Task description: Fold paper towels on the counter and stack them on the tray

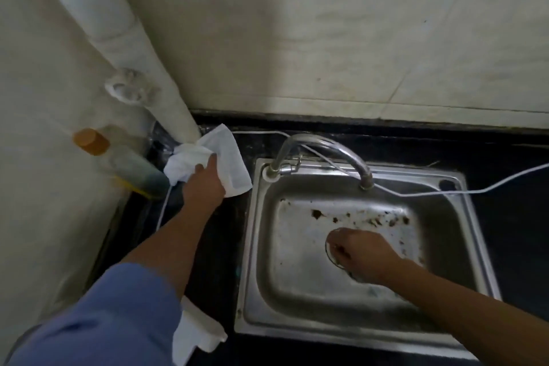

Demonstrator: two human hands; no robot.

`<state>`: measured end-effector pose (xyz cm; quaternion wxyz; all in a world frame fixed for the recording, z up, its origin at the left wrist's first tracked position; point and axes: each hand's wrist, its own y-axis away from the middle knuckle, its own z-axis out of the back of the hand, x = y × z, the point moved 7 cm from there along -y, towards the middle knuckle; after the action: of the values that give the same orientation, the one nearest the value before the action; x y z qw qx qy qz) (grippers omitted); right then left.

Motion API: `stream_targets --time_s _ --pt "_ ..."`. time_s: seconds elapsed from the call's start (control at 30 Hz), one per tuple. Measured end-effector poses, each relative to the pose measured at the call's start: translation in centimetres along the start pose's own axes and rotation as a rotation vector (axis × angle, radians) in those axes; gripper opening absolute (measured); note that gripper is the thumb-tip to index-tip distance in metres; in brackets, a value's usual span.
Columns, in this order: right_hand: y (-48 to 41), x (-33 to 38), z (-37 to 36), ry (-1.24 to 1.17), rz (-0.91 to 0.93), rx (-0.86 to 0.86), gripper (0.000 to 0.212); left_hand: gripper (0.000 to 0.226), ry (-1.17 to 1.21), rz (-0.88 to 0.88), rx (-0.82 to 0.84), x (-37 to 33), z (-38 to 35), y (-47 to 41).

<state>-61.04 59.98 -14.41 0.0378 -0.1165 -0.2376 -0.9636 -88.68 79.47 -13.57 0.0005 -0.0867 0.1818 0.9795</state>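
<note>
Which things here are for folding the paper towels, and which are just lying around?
For the job: crumpled white paper towel, held by the left hand; black stone counter; white folded pile by the blue sleeve, maybe towels.
Just lying about: steel sink; curved chrome tap; clear bottle with orange cap; thin white cable.
No tray shows.

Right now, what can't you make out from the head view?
Head view:
- Tray: none in frame.
- Right hand in the sink: its own back hides whether it holds anything.
- White object at the bottom: blue sleeve covers part; kind unclear.
- Bottle: blurred, label unreadable.
- Paper towel in left hand: folds unclear.
</note>
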Motion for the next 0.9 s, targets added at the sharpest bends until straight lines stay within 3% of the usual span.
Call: stream_targets --time_s 0.17,0.33,0.57,0.73,0.9 --pt "-0.5 0.2 -2.7 -0.077 -0.078 0.084 0.03 0.029 0.07 0.026 -0.136 2.3 -1.0 -3.4" --pt "-0.9 1.0 -3.8 -0.133 -0.098 0.166 0.036 0.027 0.071 -0.017 -0.307 2.5 2.1 -1.9" --pt "-0.6 2.0 -1.1 -0.093 -0.023 0.057 0.037 0.016 0.415 -0.069 -0.514 0.8 7.6 3.9" --pt "3.9 -0.9 -0.1 -0.081 0.024 0.017 0.029 0.017 0.444 -0.117 -0.553 -3.7 8.2 11.4" --pt "12.6 -8.2 -1.7 -0.078 -0.002 0.046 0.03 0.012 0.421 -0.25 -0.509 -10.8 3.7 20.0"
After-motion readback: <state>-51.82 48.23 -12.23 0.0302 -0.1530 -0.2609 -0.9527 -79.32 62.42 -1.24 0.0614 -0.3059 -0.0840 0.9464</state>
